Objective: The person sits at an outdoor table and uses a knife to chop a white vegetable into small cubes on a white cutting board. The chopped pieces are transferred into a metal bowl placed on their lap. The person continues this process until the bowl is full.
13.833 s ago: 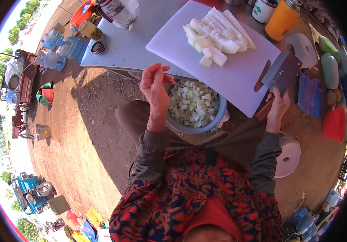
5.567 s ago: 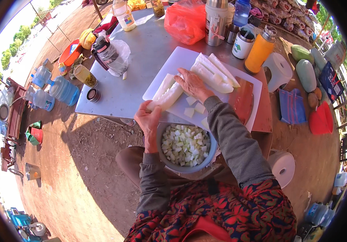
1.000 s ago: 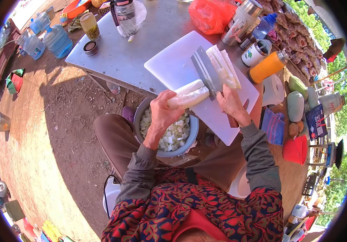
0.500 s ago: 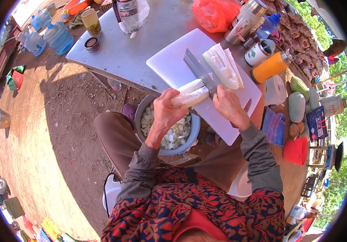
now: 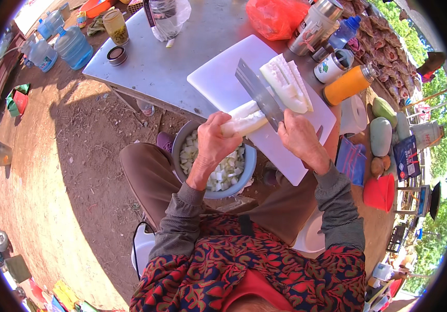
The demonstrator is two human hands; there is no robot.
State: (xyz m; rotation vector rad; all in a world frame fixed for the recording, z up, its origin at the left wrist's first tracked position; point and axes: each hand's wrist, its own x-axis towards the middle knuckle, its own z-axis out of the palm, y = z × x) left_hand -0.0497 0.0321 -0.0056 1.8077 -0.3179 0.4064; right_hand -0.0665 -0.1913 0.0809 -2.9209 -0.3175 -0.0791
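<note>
My left hand (image 5: 214, 143) is wrapped round a long peeled white melon strip (image 5: 245, 118), which juts from my fingers over the near edge of the white cutting board (image 5: 215, 78). My right hand (image 5: 301, 138) grips a cleaver (image 5: 257, 91) by its handle, which my fingers hide. Its broad blade slants up and left, against or just past the strip's far end; contact is unclear. Thick pale melon wedges (image 5: 285, 86) lie on the board beyond the blade. Below my left hand, a blue-grey basin (image 5: 250, 167) holds many white melon chunks (image 5: 227, 170).
The board rests on a metal table (image 5: 145, 57). A steel thermos (image 5: 314, 26), a white cup (image 5: 330, 68) and an orange bottle (image 5: 348, 86) stand along its right side. A red plastic bag (image 5: 275, 18) sits behind. Whole melons (image 5: 381, 136) and a red bucket (image 5: 379, 193) are at right.
My right hand and the cleaver have shifted slightly to the right and toward me. My left hand stays in place on the strip.
</note>
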